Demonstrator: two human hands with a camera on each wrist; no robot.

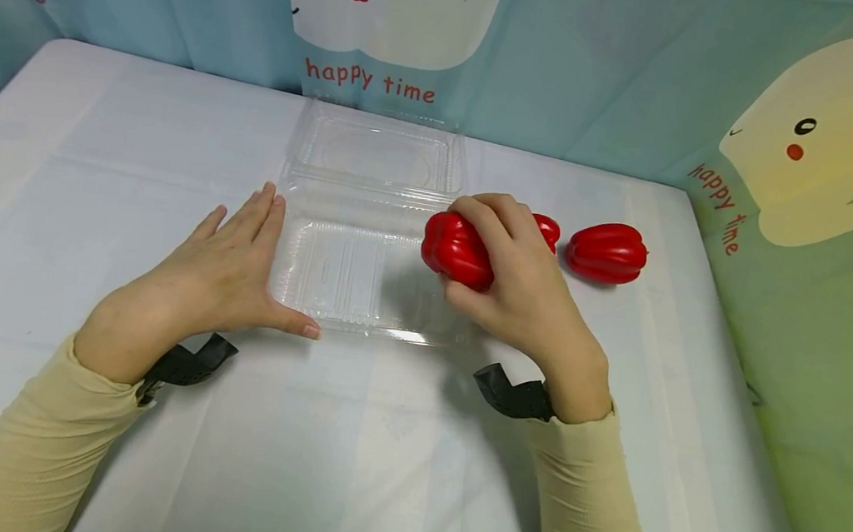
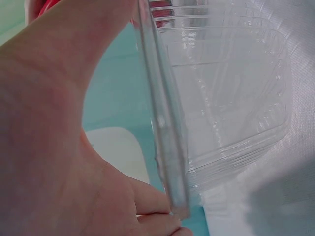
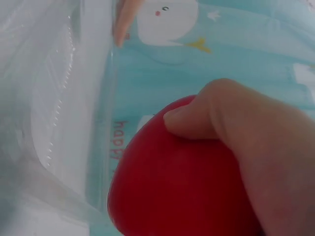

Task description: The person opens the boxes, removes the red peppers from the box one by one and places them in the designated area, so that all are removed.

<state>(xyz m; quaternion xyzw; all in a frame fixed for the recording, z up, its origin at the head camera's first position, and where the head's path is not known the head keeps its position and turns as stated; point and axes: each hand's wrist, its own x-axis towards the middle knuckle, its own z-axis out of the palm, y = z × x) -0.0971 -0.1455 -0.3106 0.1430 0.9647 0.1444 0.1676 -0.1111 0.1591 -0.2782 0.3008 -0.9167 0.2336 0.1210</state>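
Observation:
A red bell pepper (image 1: 458, 250) is gripped in my right hand (image 1: 523, 282), over the right end of a clear plastic box (image 1: 343, 272). In the right wrist view the thumb presses on the side of the pepper (image 3: 177, 182), with the box wall (image 3: 88, 123) to its left. My left hand (image 1: 227, 263) lies along the box's left side, fingers straight and thumb stretched by the front rim. The left wrist view has those fingers (image 2: 152, 211) at the box rim (image 2: 170, 147). The box's hinged lid (image 1: 375, 152) lies folded back behind it.
Two more red bell peppers are to the right: one pepper (image 1: 548, 230) partly hidden behind my right hand, another pepper (image 1: 608, 253) lying on the white-covered table (image 1: 381, 454). A printed curtain (image 1: 599, 79) hangs along the table's back and right edges.

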